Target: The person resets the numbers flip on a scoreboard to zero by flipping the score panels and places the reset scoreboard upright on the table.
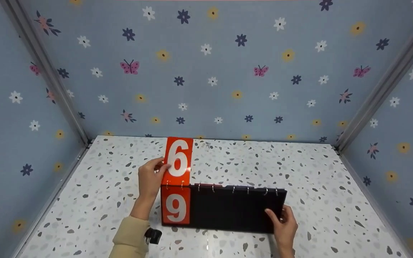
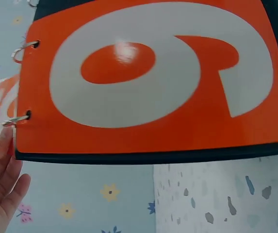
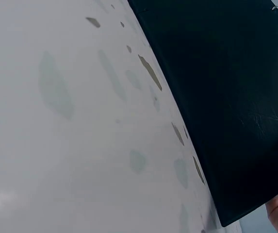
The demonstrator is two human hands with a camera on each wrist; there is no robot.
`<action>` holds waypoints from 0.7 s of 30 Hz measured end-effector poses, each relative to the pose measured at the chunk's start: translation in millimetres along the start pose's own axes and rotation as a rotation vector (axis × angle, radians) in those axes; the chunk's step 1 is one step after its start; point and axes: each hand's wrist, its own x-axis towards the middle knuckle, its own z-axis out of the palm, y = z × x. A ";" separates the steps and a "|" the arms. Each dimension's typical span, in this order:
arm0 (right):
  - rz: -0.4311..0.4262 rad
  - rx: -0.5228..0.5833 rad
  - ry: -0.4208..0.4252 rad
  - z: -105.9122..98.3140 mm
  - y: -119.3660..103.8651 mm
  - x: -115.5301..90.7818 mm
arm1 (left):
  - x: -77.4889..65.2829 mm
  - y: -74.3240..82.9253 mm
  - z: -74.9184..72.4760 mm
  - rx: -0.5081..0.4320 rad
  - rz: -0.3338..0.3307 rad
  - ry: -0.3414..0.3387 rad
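A black flip scoreboard (image 1: 233,209) stands on the tabletop, metal rings along its top edge. My left hand (image 1: 150,179) pinches the left edge of a raised red card (image 1: 186,176) bearing a white 6. Below the rings hangs a red card with a white 9 (image 1: 183,191); in the left wrist view this 9 card (image 2: 129,141) fills most of the picture, turned sideways. At the board's right end my right hand (image 1: 286,229) grips the edge, thumb on the front face. The right wrist view has the black board (image 3: 226,97) with only bits of that hand.
The speckled white tabletop (image 1: 249,165) reaches back to a blue flowered wall (image 1: 206,64). Similar panels close in the left and right sides, joined by grey corner posts (image 1: 45,68). A small black device (image 1: 153,235) sits at the left wrist.
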 end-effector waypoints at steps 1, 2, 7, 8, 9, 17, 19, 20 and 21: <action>-0.002 0.009 0.002 0.2 0.2 0.0 | 0.1 -1.6 1.0 0.013 -0.018 -0.007; -0.002 0.012 0.003 0.4 0.2 0.0 | 0.1 -2.7 1.6 0.027 -0.036 -0.014; 0.011 0.003 0.008 1.2 -0.3 0.7 | -0.3 -7.1 2.9 0.112 -0.110 -0.052; 0.012 0.000 0.009 1.4 -0.3 0.7 | -0.9 -8.0 2.6 0.124 -0.116 -0.056; 0.007 0.000 0.010 1.3 -0.4 0.6 | -1.5 -8.9 2.2 0.132 -0.117 -0.059; -0.024 0.009 0.019 1.8 2.2 0.5 | -17.0 -11.5 -7.6 0.083 -0.067 0.006; -0.018 0.006 0.019 1.8 1.9 0.6 | -24.4 -10.8 -9.6 0.061 -0.064 0.040; -0.013 0.001 0.018 1.8 1.7 0.8 | -28.5 -10.3 -10.3 0.052 -0.062 0.062; -0.009 -0.002 0.015 1.8 1.7 0.9 | -32.8 -9.9 -10.8 0.043 -0.058 0.082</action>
